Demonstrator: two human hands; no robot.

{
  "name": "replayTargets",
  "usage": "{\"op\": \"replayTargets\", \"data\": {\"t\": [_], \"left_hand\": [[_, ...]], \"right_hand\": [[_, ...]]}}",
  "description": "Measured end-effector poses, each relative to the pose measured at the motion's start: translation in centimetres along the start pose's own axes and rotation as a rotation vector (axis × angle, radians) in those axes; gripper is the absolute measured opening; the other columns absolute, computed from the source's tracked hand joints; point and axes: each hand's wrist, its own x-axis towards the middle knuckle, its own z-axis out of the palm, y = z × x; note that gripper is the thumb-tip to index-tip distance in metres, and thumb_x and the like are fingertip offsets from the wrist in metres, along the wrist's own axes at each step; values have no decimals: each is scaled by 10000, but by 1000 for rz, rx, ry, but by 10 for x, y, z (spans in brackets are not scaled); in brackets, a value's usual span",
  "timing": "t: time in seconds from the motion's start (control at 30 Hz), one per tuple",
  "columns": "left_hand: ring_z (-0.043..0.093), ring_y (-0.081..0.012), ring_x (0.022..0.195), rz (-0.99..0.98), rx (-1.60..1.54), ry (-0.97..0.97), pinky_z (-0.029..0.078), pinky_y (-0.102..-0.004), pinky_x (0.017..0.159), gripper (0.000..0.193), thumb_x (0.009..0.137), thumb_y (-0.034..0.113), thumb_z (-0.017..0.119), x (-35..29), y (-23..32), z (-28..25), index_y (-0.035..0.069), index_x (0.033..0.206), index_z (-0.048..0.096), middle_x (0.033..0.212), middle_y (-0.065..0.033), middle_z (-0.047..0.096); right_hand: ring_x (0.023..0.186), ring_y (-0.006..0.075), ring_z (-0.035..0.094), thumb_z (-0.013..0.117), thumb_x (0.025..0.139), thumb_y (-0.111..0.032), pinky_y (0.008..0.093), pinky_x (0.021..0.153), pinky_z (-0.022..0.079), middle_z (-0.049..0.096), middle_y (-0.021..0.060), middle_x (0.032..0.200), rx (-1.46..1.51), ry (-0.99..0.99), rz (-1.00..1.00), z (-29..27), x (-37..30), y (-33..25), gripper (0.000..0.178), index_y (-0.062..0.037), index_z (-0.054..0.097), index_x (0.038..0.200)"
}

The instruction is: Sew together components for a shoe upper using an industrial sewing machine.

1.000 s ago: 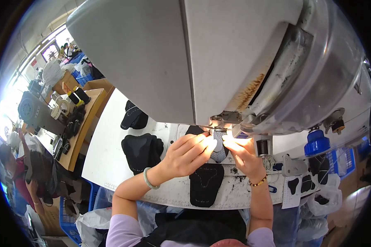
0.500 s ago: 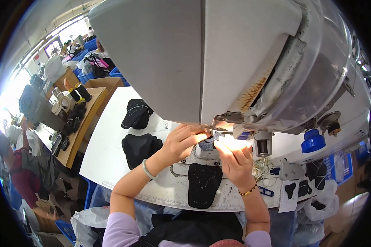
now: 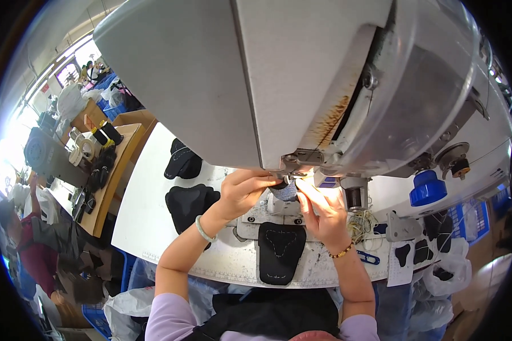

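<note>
Narrowly pinched the grey-and-black fabric piece [image 3: 286, 192] between left hand [image 3: 242, 192] and right hand [image 3: 327, 213] at the sewing machine [image 3: 173, 79]; seemed soft, light, best taken by opposite edges.

The left forearm [image 3: 186, 250] is slanting inward from a bent elbow [image 3: 168, 269], the left hand [image 3: 242, 195] pinching with curled fingers [image 3: 258, 184]; the right forearm [image 3: 353, 274] is standing steeper, the right hand [image 3: 327, 216] pinching at its fingertips [image 3: 301, 196].
</note>
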Motion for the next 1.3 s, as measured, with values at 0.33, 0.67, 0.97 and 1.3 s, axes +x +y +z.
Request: {"op": "replayTargets", "data": {"t": [0.33,0.67,0.97,1.3], "left_hand": [[619,-226,826,51,-17,-68,503,-311,711,222,640,61,673,9,5,-13,54,862,676,915,-68,655],[610,-250,847,92,125,-208,510,-335,738,324,606,-63,611,17,27,-23,17,920,623,900,-79,614],[592,-275,825,81,286,-237,496,-346,735,324,587,-101,567,21,51,-14,-32,902,539,912,-127,560],[579,-291,781,-34,531,-301,489,-357,703,288,638,-66,596,24,78,-11,-30,922,565,908,-136,579]], "right_hand": [[848,210,570,708,728,-32,328,762,417,604,42,967,-103,81,-189,2,-4,-2,283,-71,633,998],[877,149,599,755,707,-138,292,704,462,588,-34,1005,-195,63,-207,5,-2,-13,341,-148,652,1032],[839,197,558,743,711,-111,337,752,397,596,-5,1023,-157,69,-139,2,-9,-2,230,-163,712,932],[862,242,566,696,762,-133,359,814,395,633,34,962,-134,-23,8,0,-1,-11,173,-128,701,935]]}}
